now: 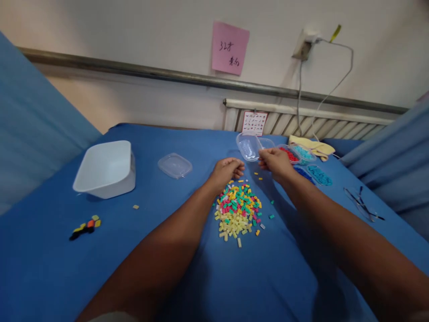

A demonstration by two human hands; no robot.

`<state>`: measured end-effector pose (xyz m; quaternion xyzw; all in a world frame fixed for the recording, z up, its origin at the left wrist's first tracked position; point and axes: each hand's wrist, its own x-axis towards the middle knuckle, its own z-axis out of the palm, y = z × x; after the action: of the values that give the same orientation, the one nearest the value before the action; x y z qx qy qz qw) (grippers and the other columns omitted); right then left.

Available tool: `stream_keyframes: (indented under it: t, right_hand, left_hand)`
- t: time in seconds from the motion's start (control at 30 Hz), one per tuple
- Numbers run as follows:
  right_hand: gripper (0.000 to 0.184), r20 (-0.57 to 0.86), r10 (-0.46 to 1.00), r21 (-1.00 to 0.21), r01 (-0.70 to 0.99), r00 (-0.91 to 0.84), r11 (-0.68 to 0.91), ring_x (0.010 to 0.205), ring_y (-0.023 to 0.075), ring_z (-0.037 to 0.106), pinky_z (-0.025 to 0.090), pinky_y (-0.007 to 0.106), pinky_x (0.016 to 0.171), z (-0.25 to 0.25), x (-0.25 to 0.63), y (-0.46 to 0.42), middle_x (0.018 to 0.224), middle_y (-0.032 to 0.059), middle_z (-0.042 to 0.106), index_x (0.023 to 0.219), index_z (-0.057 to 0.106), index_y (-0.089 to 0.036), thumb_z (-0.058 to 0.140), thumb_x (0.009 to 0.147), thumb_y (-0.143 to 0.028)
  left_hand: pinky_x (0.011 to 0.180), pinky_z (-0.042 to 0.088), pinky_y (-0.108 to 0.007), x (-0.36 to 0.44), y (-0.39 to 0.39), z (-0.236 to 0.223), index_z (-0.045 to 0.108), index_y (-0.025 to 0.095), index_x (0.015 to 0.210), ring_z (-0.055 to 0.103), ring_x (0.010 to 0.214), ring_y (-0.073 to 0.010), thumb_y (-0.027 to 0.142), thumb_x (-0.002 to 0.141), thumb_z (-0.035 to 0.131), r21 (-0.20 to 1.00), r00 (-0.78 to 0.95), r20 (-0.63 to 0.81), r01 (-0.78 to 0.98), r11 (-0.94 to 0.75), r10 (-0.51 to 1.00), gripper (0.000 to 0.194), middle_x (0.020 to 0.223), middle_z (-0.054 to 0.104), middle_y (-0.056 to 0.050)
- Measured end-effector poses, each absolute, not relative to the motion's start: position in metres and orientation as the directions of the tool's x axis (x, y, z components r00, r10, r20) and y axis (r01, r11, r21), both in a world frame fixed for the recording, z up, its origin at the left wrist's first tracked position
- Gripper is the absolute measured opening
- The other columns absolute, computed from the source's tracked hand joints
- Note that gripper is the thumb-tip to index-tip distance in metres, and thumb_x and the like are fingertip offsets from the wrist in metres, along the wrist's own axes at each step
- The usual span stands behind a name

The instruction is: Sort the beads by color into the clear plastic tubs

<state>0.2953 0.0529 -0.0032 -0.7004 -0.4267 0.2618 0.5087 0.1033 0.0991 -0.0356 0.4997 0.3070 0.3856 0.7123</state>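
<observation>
While our left hand (228, 172) is beside the central brick pile (236, 208) and our right hand (275, 163) beside a clear tub (249, 146), upper right-centre, we cannot tell either grip's closure; a pink note (230, 48), top centre, begins "32".

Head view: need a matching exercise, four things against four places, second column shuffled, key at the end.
Things
1. White tub
2. Pink note
3. Glasses
4. Pile of small bricks

Places
A. On the wall, above the metal rail
B. Between the left forearm and the right forearm
C. On the left part of the blue cloth
D. On the right part of the blue cloth, folded arms of the frame crossing

Pairs: 1-C, 2-A, 3-D, 4-B
</observation>
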Motion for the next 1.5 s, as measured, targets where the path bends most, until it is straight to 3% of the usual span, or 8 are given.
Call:
stream_keyframes:
  t: [0.17,0.33,0.57,0.73,0.93,1.13,1.33,1.5]
  right_hand:
    - [0.031,0.002,0.886,-0.946,0.289,0.463,-0.149,0.065,0.0159,0.073,0.063,0.027,0.060,-0.019,0.293,0.055,0.087,0.0103,0.080,0.088,0.069,-0.017,0.077,0.098,-0.045]
    - [0.044,0.082,0.803,-0.873,0.431,0.591,-0.228,0.079,0.0211,0.078,0.063,0.031,0.065,-0.011,0.355,0.000,0.109,0.0150,0.083,0.105,0.072,-0.018,0.063,0.102,-0.061]
    - [0.051,0.157,0.682,-0.526,0.645,0.715,-0.555,0.122,0.0527,0.073,0.053,0.064,0.105,-0.007,0.437,-0.090,0.113,0.0283,0.081,0.104,0.078,-0.015,0.080,0.083,-0.061]
    - [0.091,0.051,0.752,-0.112,0.752,0.657,-0.650,0.118,0.0488,0.077,0.057,0.058,0.097,-0.027,0.422,-0.093,0.127,0.0308,0.079,0.147,0.065,-0.010,0.055,0.097,-0.085]
    - [0.097,0.072,0.758,-0.127,0.760,0.648,-0.638,0.131,0.0485,0.072,0.058,0.057,0.100,-0.032,0.415,-0.076,0.146,0.0321,0.070,0.158,0.055,-0.005,0.059,0.098,-0.081]
    - [0.096,0.168,0.872,-0.121,0.888,0.459,-0.444,0.127,0.0470,0.073,0.062,0.054,0.095,-0.033,0.406,-0.106,0.147,0.0285,0.071,0.160,0.054,-0.007,0.065,0.096,-0.077]
    - [0.088,0.356,0.934,0.054,0.997,0.028,-0.050,0.115,0.0461,0.077,0.064,0.049,0.074,0.007,0.368,-0.120,0.153,0.0256,0.068,0.161,0.054,-0.015,0.067,0.096,-0.074]
    - [0.075,0.384,0.872,0.221,0.947,-0.303,0.232,0.120,0.0433,0.076,0.065,0.049,0.080,0.040,0.328,-0.107,0.150,0.0263,0.070,0.161,0.051,-0.014,0.068,0.103,-0.058]
  left_hand:
    - [0.076,0.060,-0.027,0.103,0.089,-0.033,0.078,0.010,0.093,0.077,0.080,-0.0179,0.028,0.091,0.081,0.935,0.680,-0.081,-0.201,0.292,0.729,0.018,0.098,0.078,-0.014]
    - [0.087,0.064,-0.032,0.103,0.080,-0.012,0.081,0.010,0.104,0.081,0.095,-0.0239,0.025,0.096,0.078,0.877,0.772,-0.062,-0.261,0.404,0.633,0.018,0.111,0.080,-0.019]
    - [0.072,0.063,-0.025,0.101,0.100,0.007,0.077,0.011,0.101,0.078,0.077,-0.0165,0.015,0.102,0.062,0.785,0.515,-0.086,-0.493,0.376,0.853,0.015,0.096,0.079,-0.012]
    - [0.063,0.059,-0.023,0.096,0.110,-0.005,0.074,0.011,0.100,0.074,0.067,-0.0136,0.013,0.099,0.061,0.864,0.376,-0.118,-0.418,0.282,0.919,0.013,0.088,0.077,-0.008]
    - [0.064,0.055,-0.021,0.093,0.112,-0.018,0.077,0.011,0.098,0.073,0.067,-0.0130,0.016,0.097,0.069,0.946,0.368,-0.034,-0.288,0.149,0.929,0.009,0.088,0.078,-0.008]
    - [0.065,0.055,-0.023,0.100,0.101,-0.027,0.079,0.009,0.094,0.074,0.069,-0.0151,0.014,0.097,0.071,0.956,0.468,-0.073,-0.220,0.196,0.881,0.009,0.088,0.079,-0.013]
    - [0.073,0.060,-0.027,0.114,0.083,-0.020,0.077,0.012,0.100,0.077,0.076,-0.0166,0.017,0.102,0.065,0.907,0.547,-0.107,-0.287,0.307,0.830,0.014,0.095,0.079,-0.012]
    - [0.073,0.057,-0.025,0.110,0.090,-0.013,0.078,0.013,0.101,0.077,0.078,-0.0160,0.018,0.104,0.064,0.940,0.514,-0.034,-0.275,0.202,0.857,0.015,0.096,0.080,-0.011]
